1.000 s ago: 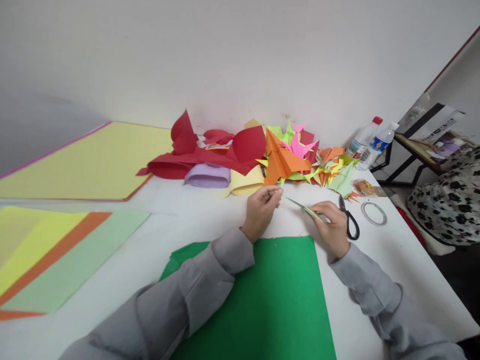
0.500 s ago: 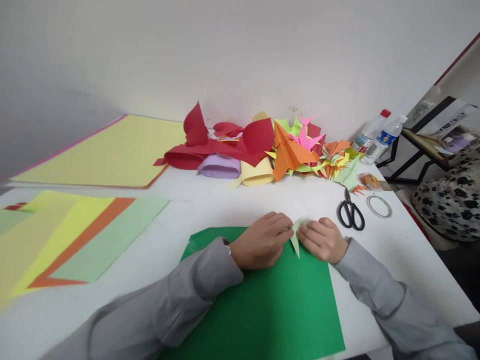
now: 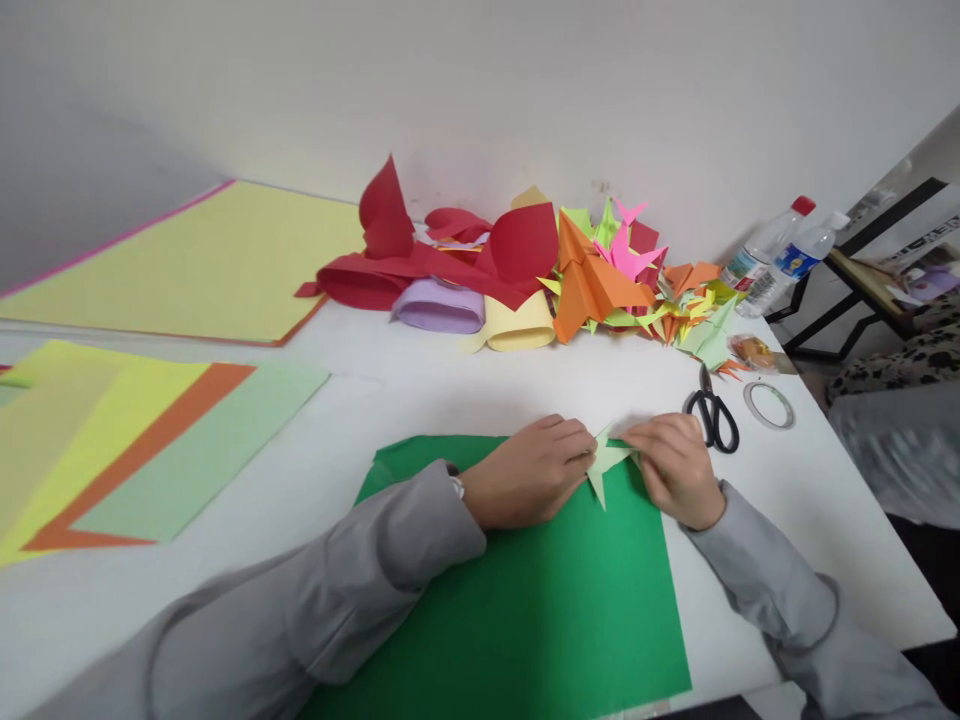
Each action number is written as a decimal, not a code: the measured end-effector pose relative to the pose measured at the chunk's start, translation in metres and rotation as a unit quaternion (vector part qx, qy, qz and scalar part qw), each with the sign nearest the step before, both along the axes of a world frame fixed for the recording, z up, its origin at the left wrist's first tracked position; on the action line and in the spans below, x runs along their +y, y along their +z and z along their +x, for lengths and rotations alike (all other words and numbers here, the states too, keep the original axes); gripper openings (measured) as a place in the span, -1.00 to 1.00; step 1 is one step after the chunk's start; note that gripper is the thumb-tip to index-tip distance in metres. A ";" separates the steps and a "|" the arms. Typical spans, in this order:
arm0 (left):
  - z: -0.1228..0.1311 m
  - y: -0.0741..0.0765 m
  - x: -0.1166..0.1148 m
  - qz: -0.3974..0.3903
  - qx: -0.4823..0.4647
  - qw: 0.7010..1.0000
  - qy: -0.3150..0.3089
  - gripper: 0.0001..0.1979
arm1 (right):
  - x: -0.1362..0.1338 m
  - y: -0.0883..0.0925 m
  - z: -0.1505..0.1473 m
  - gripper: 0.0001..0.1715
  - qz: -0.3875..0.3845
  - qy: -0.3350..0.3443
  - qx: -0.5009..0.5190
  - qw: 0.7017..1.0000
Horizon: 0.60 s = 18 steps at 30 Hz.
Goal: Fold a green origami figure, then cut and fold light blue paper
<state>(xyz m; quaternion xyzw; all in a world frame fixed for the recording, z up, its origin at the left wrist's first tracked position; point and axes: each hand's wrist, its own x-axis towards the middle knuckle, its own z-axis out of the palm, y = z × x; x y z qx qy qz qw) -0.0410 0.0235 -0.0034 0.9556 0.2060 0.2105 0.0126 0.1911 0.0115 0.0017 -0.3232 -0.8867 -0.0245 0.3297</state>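
Observation:
A small pale green folded paper figure (image 3: 602, 464) with pointed ends is held between my two hands, over the far right part of a green sheet (image 3: 540, 610). My left hand (image 3: 534, 470) is closed, its fingertips pinching the figure's left side. On the other side, my right hand (image 3: 677, 465) pinches a point of the figure between thumb and fingers. Part of the paper is hidden behind the fingers. Black-handled scissors (image 3: 714, 418) lie just right of my right hand, beside a roll of tape (image 3: 769, 405).
Coloured paper sheets (image 3: 172, 440) lie fanned at the left, before a large yellow board (image 3: 202, 265). Red rolled paper shapes (image 3: 450, 265) and an orange paper plane (image 3: 592, 280) are heaped along the wall. Two bottles (image 3: 787, 260) stand at the back right. A person's patterned clothing (image 3: 885, 350) shows at the right edge.
My right hand has shifted right and turned, away from my left hand, so more of the pale green figure shows. The view has tilted slightly. At the right, the other person's clothing has moved.

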 end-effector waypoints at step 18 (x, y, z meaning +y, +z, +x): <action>0.009 -0.003 0.002 -0.007 -0.026 1.000 0.009 -0.79 | 0.012 0.001 0.003 -0.80 -0.021 0.039 -0.082 0.996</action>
